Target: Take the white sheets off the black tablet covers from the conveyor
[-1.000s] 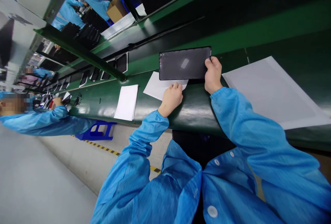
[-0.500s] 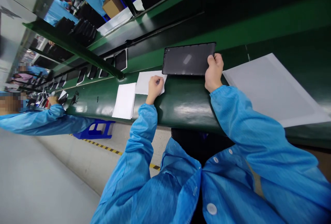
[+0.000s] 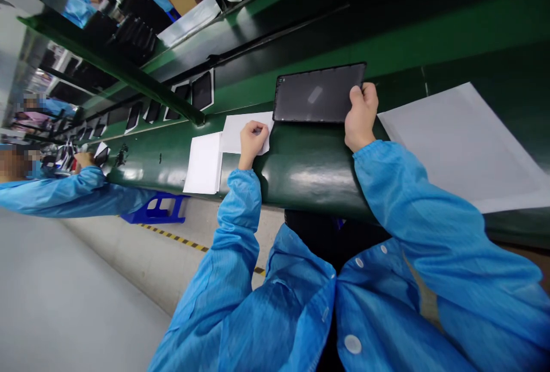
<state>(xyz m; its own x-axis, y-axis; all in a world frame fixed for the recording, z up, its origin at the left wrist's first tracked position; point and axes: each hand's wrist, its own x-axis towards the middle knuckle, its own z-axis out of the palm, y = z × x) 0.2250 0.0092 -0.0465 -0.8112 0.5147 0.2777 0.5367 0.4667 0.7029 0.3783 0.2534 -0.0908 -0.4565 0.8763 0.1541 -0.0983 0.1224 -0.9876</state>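
A dark, flat tablet panel (image 3: pixel 320 94) with a thin black rim is tilted up above the green work surface (image 3: pixel 309 177). My right hand (image 3: pixel 361 115) grips its right end, thumb on the face. To the left, my left hand (image 3: pixel 251 141) is closed with its fingertips pressed together over a white sheet (image 3: pixel 234 131). Whatever those fingers may hold is hidden. Beside that sheet lies a stack of white paper (image 3: pixel 204 163), close to the front edge. A small pale rectangular patch shows in the middle of the panel.
A large white sheet (image 3: pixel 468 148) lies to my right. Several dark panels on white sheets (image 3: pixel 203 90) line the back left, behind a green post (image 3: pixel 129 77). A co-worker's sleeve (image 3: pixel 69 194) reaches in at left, near a blue stool (image 3: pixel 161 208).
The tablet panel has tilted slightly more, its right end rising in my right hand's grip. My left hand has shifted a little left over the white sheet. The view has moved slightly.
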